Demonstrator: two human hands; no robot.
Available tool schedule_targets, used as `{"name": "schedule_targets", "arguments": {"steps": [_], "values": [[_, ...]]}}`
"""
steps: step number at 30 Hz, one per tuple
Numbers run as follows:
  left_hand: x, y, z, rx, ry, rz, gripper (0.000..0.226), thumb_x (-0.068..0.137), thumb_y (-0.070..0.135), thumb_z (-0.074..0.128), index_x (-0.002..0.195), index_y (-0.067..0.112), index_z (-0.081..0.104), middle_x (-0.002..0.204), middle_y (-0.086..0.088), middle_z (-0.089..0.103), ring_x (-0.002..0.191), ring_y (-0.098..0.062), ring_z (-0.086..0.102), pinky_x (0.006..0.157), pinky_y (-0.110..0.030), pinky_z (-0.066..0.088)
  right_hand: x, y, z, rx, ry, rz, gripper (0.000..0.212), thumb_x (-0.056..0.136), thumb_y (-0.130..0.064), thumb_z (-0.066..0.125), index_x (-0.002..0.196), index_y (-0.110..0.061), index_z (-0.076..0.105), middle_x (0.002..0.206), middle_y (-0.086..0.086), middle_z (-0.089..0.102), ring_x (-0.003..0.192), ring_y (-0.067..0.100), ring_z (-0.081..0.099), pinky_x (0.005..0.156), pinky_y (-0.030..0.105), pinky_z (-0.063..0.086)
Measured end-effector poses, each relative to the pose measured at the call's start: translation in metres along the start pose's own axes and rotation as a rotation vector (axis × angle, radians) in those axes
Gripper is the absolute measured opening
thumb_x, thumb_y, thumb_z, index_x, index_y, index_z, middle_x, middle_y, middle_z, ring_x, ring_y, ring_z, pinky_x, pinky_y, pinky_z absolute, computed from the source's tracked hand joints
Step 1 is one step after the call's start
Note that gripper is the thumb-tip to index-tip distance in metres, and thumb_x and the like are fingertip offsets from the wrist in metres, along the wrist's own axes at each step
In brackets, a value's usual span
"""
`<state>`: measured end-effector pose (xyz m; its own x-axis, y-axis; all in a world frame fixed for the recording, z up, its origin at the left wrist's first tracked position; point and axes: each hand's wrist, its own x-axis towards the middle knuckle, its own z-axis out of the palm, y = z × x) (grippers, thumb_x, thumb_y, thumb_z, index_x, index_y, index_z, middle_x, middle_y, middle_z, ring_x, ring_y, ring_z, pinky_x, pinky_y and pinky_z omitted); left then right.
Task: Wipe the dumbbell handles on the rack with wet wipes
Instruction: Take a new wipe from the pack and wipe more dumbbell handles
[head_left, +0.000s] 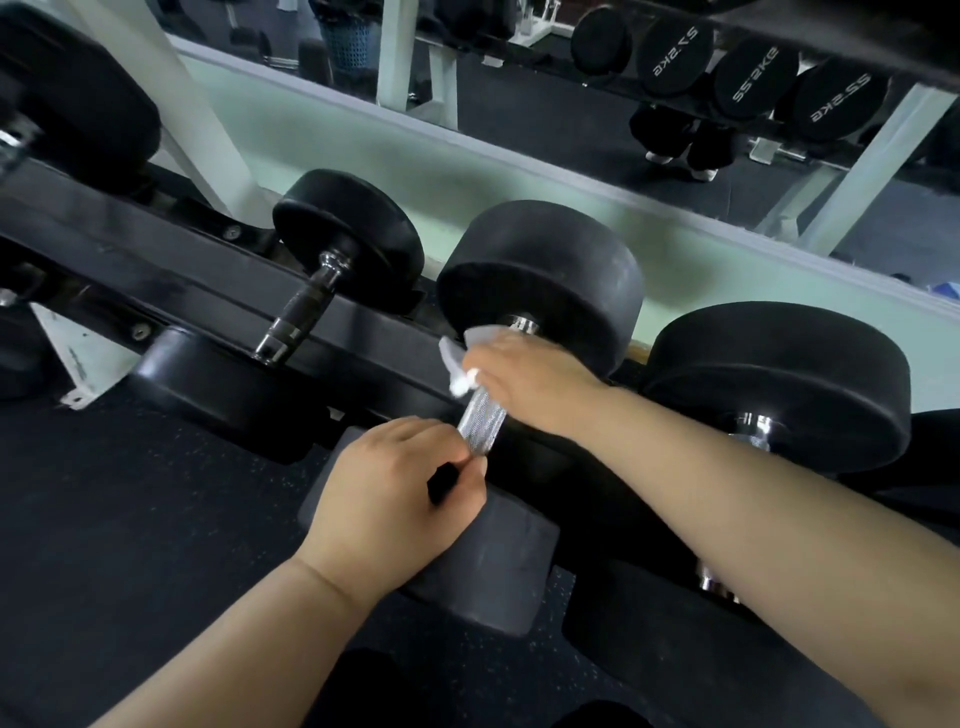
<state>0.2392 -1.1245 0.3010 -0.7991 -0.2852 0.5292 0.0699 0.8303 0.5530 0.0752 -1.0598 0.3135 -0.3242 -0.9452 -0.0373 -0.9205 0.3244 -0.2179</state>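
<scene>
Dumbbell handle (480, 415) in the middle of the view is the one you are working on. It is a knurled silver bar that runs from a far black head (540, 280) down toward you to a near black head (483, 561), lying across the black rack (156, 249).

Your right hand (524, 379) reaches in from the right and wraps over the upper part of the bar, just below the far head. Its fingers are curled round a white wet wipe (457, 358) pressed against the metal, and crumpled ends of the wipe stick out to the left of your knuckles.

Your left hand (400, 488) comes up from below and grips the lower end of the same bar, fingers and thumb curled round it right above the near head. A short bare stretch of knurled metal shows between your two hands.

To the left on the rack sits a smaller dumbbell (353, 234) with a darker handle, untouched and apart from your hands. To the right lies a larger dumbbell (779, 374), partly hidden behind your right forearm. Under the rack is a dark speckled floor (104, 545). Along the top of the view a mirror (519, 119) shows reflected dumbbell ends with reversed weight markings, which you cannot read with certainty.
</scene>
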Motion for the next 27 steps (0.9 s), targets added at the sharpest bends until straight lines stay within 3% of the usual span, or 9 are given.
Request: {"name": "schedule_targets", "arguments": {"steps": [3, 5, 8, 10, 13, 17, 19, 23, 27], "values": [[0.0, 0.0, -0.001, 0.008, 0.0, 0.003, 0.03, 0.075, 0.026, 0.049, 0.053, 0.006, 0.057, 0.054, 0.0, 0.058, 0.05, -0.018, 0.054, 0.052, -0.027, 0.039, -0.001, 0.006, 0.001, -0.114, 0.06, 0.041, 0.017, 0.092, -0.008, 0.041, 0.099, -0.007, 0.056, 0.105, 0.009, 0.055, 0.105, 0.023, 0.047, 0.081, 0.029, 0.031], [0.0, -0.001, -0.001, 0.005, -0.001, 0.011, 0.029, 0.075, 0.025, 0.049, 0.054, 0.007, 0.057, 0.053, 0.0, 0.058, 0.051, -0.013, 0.051, 0.054, -0.023, 0.04, -0.009, -0.011, 0.012, -0.026, -0.009, -0.101, 0.016, 0.091, -0.012, 0.041, 0.087, -0.013, 0.057, 0.091, 0.003, 0.053, 0.089, 0.022, 0.049, 0.071, 0.029, 0.03], [0.0, 0.0, -0.001, -0.002, 0.0, 0.032, 0.027, 0.075, 0.024, 0.049, 0.055, 0.008, 0.058, 0.054, 0.002, 0.057, 0.056, -0.011, 0.047, 0.056, -0.017, 0.039, -0.012, -0.025, 0.013, 0.102, -0.107, -0.185, 0.027, 0.09, -0.019, 0.042, 0.064, -0.024, 0.039, 0.072, -0.01, 0.038, 0.071, 0.011, 0.041, 0.065, 0.024, 0.025], [-0.001, -0.001, -0.001, -0.003, -0.008, 0.017, 0.03, 0.076, 0.025, 0.049, 0.054, 0.007, 0.058, 0.053, 0.0, 0.057, 0.051, -0.013, 0.051, 0.053, -0.024, 0.04, -0.006, -0.011, 0.005, 0.113, -0.092, -0.029, 0.02, 0.089, -0.019, 0.047, 0.069, -0.02, 0.047, 0.079, -0.007, 0.044, 0.08, 0.016, 0.048, 0.067, 0.03, 0.029], [-0.003, 0.0, -0.002, 0.017, -0.003, 0.019, 0.029, 0.076, 0.023, 0.049, 0.054, 0.005, 0.058, 0.054, -0.001, 0.058, 0.05, -0.018, 0.054, 0.053, -0.027, 0.039, 0.0, 0.004, 0.0, -0.127, 0.039, 0.067, 0.018, 0.093, -0.012, 0.041, 0.1, -0.009, 0.057, 0.105, 0.007, 0.056, 0.108, 0.023, 0.049, 0.085, 0.027, 0.029], [-0.002, 0.002, -0.002, 0.078, -0.039, 0.05, 0.025, 0.076, 0.016, 0.049, 0.056, 0.006, 0.06, 0.056, -0.001, 0.059, 0.056, -0.013, 0.05, 0.058, -0.024, 0.04, -0.005, -0.023, 0.021, 0.115, -0.146, -0.134, 0.019, 0.091, -0.012, 0.044, 0.102, -0.012, 0.06, 0.105, 0.006, 0.059, 0.101, 0.024, 0.054, 0.08, 0.029, 0.039], [-0.001, 0.003, -0.005, 0.096, -0.11, 0.06, 0.022, 0.074, 0.014, 0.046, 0.06, 0.006, 0.061, 0.058, -0.001, 0.06, 0.059, -0.013, 0.049, 0.06, -0.023, 0.039, -0.011, -0.027, 0.023, 0.299, -0.066, -0.129, 0.023, 0.089, -0.005, 0.046, 0.103, -0.001, 0.063, 0.107, 0.016, 0.063, 0.1, 0.029, 0.058, 0.085, 0.033, 0.043], [0.008, 0.009, -0.011, 0.089, -0.259, 0.014, 0.013, 0.072, 0.012, 0.038, 0.08, 0.012, 0.048, 0.071, -0.006, 0.063, 0.069, -0.014, 0.048, 0.064, -0.024, 0.038, -0.031, -0.016, -0.009, 0.594, 0.322, 0.299, 0.021, 0.083, 0.001, 0.053, 0.1, 0.007, 0.065, 0.115, 0.017, 0.055, 0.104, 0.018, 0.051, 0.085, 0.004, 0.031], [0.016, 0.042, -0.043, 0.0, -0.241, -0.311, 0.035, 0.078, 0.02, 0.043, 0.112, 0.018, 0.043, 0.118, -0.01, 0.056, 0.107, -0.011, 0.044, 0.09, -0.028, 0.042, -0.064, -0.049, -0.057, 0.849, 0.152, 0.528, 0.021, 0.086, 0.001, 0.054, 0.106, 0.004, 0.063, 0.096, 0.002, 0.051, 0.087, 0.009, 0.049, 0.069, -0.003, 0.032]]}}
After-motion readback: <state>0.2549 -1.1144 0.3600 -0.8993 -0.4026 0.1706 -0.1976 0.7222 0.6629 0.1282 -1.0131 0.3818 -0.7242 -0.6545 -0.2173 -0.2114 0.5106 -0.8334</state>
